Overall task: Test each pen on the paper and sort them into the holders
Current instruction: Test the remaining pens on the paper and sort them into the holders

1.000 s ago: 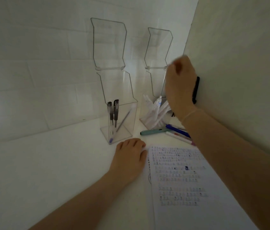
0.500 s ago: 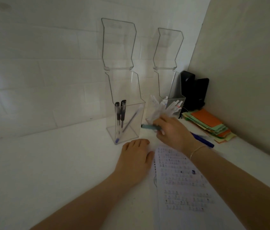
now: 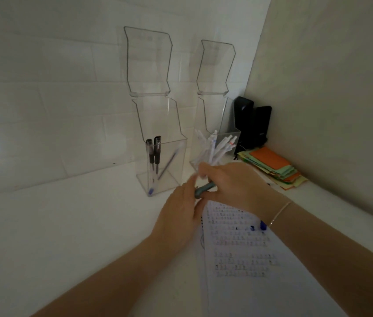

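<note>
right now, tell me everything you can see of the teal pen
The teal pen is a slim, muted blue-green barrel, probably plastic, lying nearly level with its right end slightly raised, above the top edge of the paper. Only a short middle stretch shows. The right hand covers its right end, the left hand meets its left end. Both hands grip it, perhaps to uncap it. Motion blur hides the tip and any cap.

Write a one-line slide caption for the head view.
Both hands grip a teal pen above the test paper.
</note>
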